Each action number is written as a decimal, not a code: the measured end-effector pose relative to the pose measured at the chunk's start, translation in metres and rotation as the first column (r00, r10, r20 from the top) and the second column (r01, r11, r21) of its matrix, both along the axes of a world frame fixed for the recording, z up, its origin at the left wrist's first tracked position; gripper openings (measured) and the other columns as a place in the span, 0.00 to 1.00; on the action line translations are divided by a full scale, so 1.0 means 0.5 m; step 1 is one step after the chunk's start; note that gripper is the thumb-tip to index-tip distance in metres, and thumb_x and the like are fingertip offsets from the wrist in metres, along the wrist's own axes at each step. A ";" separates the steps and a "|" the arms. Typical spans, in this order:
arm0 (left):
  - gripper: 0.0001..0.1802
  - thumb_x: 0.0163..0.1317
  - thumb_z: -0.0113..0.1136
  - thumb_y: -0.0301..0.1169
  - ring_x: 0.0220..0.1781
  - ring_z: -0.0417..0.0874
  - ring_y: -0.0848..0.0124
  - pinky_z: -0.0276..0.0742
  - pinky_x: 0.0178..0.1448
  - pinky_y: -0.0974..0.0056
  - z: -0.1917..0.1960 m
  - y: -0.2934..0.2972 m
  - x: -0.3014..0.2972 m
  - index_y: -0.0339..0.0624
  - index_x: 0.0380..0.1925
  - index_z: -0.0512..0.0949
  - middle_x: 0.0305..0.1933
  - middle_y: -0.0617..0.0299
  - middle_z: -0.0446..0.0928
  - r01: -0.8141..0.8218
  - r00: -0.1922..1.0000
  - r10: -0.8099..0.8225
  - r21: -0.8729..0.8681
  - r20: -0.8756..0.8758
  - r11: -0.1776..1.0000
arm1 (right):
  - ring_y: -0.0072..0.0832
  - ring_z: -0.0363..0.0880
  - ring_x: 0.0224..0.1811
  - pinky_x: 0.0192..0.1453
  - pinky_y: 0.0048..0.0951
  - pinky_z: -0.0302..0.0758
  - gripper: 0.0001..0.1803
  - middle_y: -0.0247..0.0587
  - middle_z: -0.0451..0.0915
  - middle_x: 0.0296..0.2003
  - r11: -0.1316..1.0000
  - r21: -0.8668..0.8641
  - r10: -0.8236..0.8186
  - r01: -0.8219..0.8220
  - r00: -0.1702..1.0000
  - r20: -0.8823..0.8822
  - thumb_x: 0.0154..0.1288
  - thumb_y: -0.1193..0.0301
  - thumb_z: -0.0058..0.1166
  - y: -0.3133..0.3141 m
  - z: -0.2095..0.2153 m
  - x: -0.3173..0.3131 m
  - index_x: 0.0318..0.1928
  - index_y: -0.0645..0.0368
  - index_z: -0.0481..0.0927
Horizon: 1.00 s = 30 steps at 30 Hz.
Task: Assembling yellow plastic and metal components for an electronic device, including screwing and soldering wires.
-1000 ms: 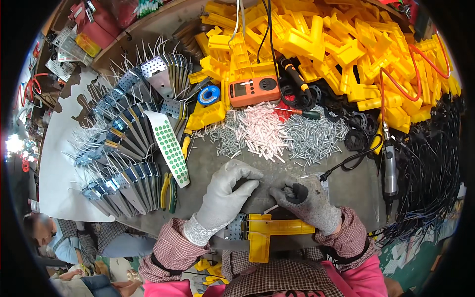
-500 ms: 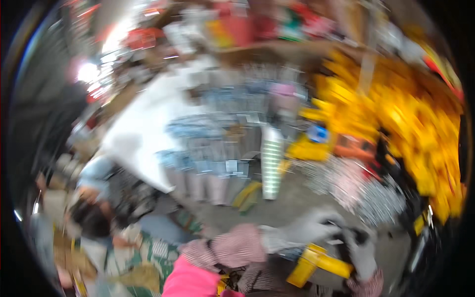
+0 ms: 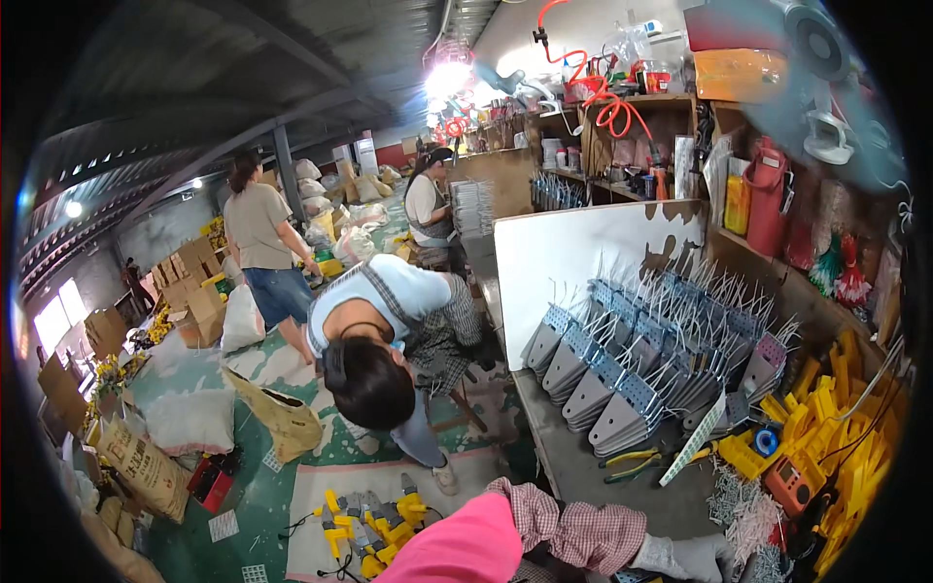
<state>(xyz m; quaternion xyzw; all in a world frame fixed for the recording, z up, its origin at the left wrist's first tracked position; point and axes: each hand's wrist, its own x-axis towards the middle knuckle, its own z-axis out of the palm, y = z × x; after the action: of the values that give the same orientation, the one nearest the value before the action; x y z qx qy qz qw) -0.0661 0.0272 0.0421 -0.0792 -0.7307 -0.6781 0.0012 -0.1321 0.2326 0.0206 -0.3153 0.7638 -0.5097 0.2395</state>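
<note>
My left hand, in a whitish glove, is at the lower edge of the head view. A pink sleeve and a red-checked cuff cover its arm. Its fingers are partly cut off, so their grip and anything in them are hidden. Closest to it are piles of silver screws and small pink pieces on the grey bench. My right hand is out of view. Farther up the bench stand stacks of grey tapered plates with blue terminal strips and white wires.
Yellow plastic casings heap at the right, beside an orange device and blue tape. Pliers lie near a label strip. A co-worker bends down at left. Yellow-and-grey parts lie on the floor.
The view has swung up and left, bringing the room and co-workers in. My right hand and the yellow piece by my hands have left the picture. My left hand now sits at the lower edge.
</note>
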 end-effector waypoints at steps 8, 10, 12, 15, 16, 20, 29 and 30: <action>0.18 0.51 0.67 0.28 0.35 0.80 0.72 0.77 0.38 0.65 -0.115 -0.045 -0.055 0.33 0.42 0.76 0.34 0.59 0.79 -0.240 0.963 0.243 0.042 -0.112 0.970 | 0.39 0.72 0.52 0.61 0.36 0.68 0.32 0.58 0.75 0.56 0.975 0.104 -0.209 0.196 0.969 0.133 0.76 0.59 0.54 -0.022 0.044 0.021 0.68 0.71 0.65; 0.14 0.52 0.66 0.28 0.32 0.79 0.74 0.76 0.36 0.67 -0.100 -0.007 -0.041 0.34 0.37 0.77 0.32 0.62 0.79 -0.120 0.991 0.104 0.188 0.089 0.975 | 0.38 0.70 0.59 0.65 0.35 0.67 0.32 0.57 0.73 0.62 0.980 0.156 -0.150 0.120 0.969 0.197 0.76 0.61 0.53 -0.024 0.058 0.030 0.71 0.68 0.63; 0.12 0.54 0.66 0.27 0.30 0.78 0.75 0.76 0.34 0.68 -0.090 0.009 -0.043 0.34 0.38 0.77 0.32 0.63 0.79 -0.159 0.987 0.153 0.172 0.051 0.972 | 0.37 0.70 0.62 0.66 0.34 0.66 0.32 0.56 0.72 0.64 0.993 -0.015 -0.115 0.116 0.990 0.085 0.76 0.61 0.52 -0.022 0.058 0.036 0.72 0.66 0.62; 0.12 0.63 0.62 0.28 0.36 0.82 0.76 0.79 0.43 0.68 -0.070 0.017 -0.039 0.36 0.45 0.79 0.37 0.63 0.82 -0.213 0.971 0.161 0.327 0.179 0.921 | 0.40 0.67 0.68 0.71 0.32 0.62 0.31 0.54 0.68 0.69 0.976 0.199 -0.081 0.086 0.996 -0.035 0.79 0.61 0.46 0.003 0.040 0.020 0.75 0.62 0.60; 0.11 0.64 0.62 0.27 0.36 0.82 0.77 0.79 0.42 0.69 -0.066 0.011 -0.037 0.36 0.45 0.80 0.38 0.64 0.82 -0.192 0.976 0.147 0.311 0.160 0.931 | 0.40 0.67 0.68 0.71 0.34 0.62 0.30 0.56 0.69 0.68 0.973 0.229 -0.035 0.040 0.999 -0.029 0.79 0.61 0.46 0.001 0.049 0.021 0.74 0.63 0.62; 0.08 0.67 0.61 0.28 0.40 0.82 0.77 0.79 0.45 0.69 -0.012 0.013 -0.002 0.37 0.43 0.82 0.38 0.64 0.83 -0.110 0.989 0.091 0.165 0.121 0.980 | 0.24 0.78 0.41 0.45 0.27 0.75 0.16 0.38 0.82 0.41 0.975 -0.153 -0.144 0.158 0.984 0.101 0.75 0.64 0.54 -0.023 -0.028 0.026 0.52 0.64 0.78; 0.16 0.70 0.59 0.42 0.39 0.84 0.61 0.78 0.44 0.58 0.063 -0.038 -0.027 0.38 0.43 0.76 0.37 0.53 0.81 -0.113 0.987 -0.004 -0.710 -0.162 0.695 | 0.43 0.84 0.40 0.45 0.37 0.80 0.11 0.46 0.84 0.41 0.988 -0.020 -0.155 0.156 0.950 -0.270 0.69 0.70 0.59 -0.032 0.022 0.016 0.49 0.58 0.83; 0.16 0.70 0.59 0.42 0.39 0.84 0.61 0.78 0.44 0.58 0.059 -0.032 -0.034 0.38 0.43 0.76 0.37 0.53 0.81 -0.091 0.986 -0.037 -0.705 -0.164 0.703 | 0.43 0.85 0.38 0.42 0.36 0.80 0.10 0.46 0.84 0.38 0.976 -0.121 -0.218 0.182 0.855 -0.470 0.66 0.72 0.62 -0.029 -0.018 0.017 0.48 0.58 0.83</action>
<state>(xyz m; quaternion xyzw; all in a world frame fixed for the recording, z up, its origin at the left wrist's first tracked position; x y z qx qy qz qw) -0.0830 0.0110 0.0717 -0.1187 -0.9337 -0.3353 0.0415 -0.1234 0.2181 0.0116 -0.3591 0.8089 -0.4649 -0.0232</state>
